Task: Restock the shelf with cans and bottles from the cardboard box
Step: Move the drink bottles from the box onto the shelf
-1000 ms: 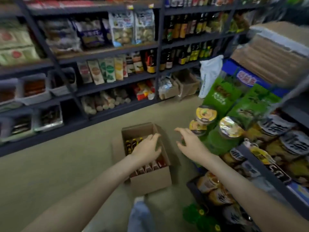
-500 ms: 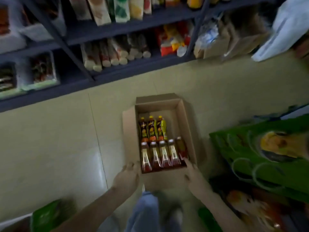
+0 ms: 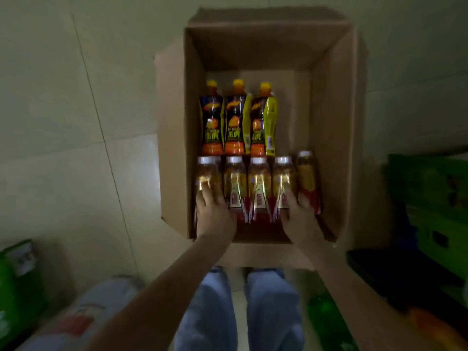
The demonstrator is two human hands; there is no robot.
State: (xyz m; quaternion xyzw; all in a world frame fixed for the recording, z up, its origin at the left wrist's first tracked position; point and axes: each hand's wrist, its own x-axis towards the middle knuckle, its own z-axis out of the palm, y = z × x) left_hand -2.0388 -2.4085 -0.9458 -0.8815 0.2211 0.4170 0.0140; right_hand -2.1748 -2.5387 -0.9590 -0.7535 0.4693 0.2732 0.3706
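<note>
As left hand (image 3: 215, 214) and right hand (image 3: 301, 219) rest on five white-capped bottles (image 3: 258, 188), three orange-capped bottles (image 3: 236, 117) share the cardboard box (image 3: 329, 122); whether either grip has closed is unclear.

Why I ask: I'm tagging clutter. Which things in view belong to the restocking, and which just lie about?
Job: cardboard box; three orange-capped bottles; near row of five bottles; left hand and right hand, both touching that row.
Lying about: green packs, right; green bag, left; pale sack beside it.

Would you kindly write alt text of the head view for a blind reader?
Inside an open cardboard box on the floor, the left hand and right hand touch the near row of white-capped bottles; three orange-capped bottles lie behind.
</note>
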